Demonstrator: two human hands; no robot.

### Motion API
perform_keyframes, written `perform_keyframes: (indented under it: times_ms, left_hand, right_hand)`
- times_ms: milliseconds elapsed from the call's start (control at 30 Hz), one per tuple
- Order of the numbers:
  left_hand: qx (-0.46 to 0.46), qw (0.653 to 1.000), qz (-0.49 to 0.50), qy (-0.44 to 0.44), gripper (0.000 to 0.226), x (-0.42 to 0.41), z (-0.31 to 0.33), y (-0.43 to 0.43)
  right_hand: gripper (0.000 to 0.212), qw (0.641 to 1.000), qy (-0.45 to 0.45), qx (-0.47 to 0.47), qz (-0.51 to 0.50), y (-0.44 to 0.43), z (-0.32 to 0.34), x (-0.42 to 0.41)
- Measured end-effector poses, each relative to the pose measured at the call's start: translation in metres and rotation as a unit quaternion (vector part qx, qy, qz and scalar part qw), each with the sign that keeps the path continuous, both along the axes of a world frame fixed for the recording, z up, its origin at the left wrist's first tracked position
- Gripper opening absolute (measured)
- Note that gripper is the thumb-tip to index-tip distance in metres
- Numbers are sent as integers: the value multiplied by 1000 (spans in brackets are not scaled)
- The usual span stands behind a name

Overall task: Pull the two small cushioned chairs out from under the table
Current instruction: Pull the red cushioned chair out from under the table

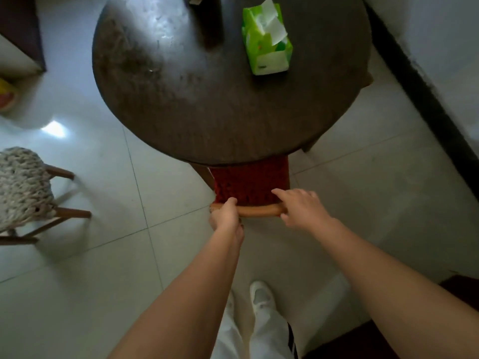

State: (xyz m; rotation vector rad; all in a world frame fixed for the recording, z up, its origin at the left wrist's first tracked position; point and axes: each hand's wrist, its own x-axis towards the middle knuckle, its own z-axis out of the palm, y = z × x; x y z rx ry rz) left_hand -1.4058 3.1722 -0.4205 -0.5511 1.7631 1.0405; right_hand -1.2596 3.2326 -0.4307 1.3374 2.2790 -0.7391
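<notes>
A small chair with a red knitted cushion (250,181) sits partly under the near edge of the round dark table (207,99). Its light wooden backrest bar (259,210) runs across in front of me. My left hand (225,215) is wrapped around the bar's left end. My right hand (302,207) rests over the bar's right end, fingers curled on it. A second small chair with a grey-white knitted cushion (22,186) stands on the floor at the far left, clear of the table.
A green tissue pack (268,38) lies on the table's far right. A dark baseboard and wall (425,94) run along the right. A dark cabinet corner (23,32) is at the upper left. White tiled floor (108,255) surrounds me; my white shoes (261,296) are below.
</notes>
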Motion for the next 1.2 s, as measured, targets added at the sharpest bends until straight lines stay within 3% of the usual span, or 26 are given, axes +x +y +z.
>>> perform_keyframes:
  times_ms: [100, 233, 367, 567, 700, 1000, 1200]
  left_hand:
    - [-22, 998, 61, 3, 48, 6, -18, 2]
    - [38, 992, 111, -45, 28, 13, -32, 6]
    - [32, 993, 110, -8, 17, 14, -39, 7]
    - [30, 995, 89, 30, 11, 1, -29, -4]
    - [15, 997, 53, 52, 19, -22, -16, -21]
    - [-22, 993, -52, 107, 16, -68, 40, -98]
    - [-40, 979, -108, 169, 19, -119, 68, -165]
  right_hand:
    - [58, 994, -55, -6, 89, 0, -15, -8]
    - [43, 981, -80, 48, 172, 1, -31, -10]
    - [41, 973, -83, 68, 206, 4, -35, -14]
    - [30, 975, -47, 78, 202, -13, -25, -23]
    - [25, 976, -28, 62, 206, -34, -8, -39]
    - [22, 982, 11, -14, 186, -125, 64, -80]
    - [22, 987, 50, -103, 111, -198, 91, -130]
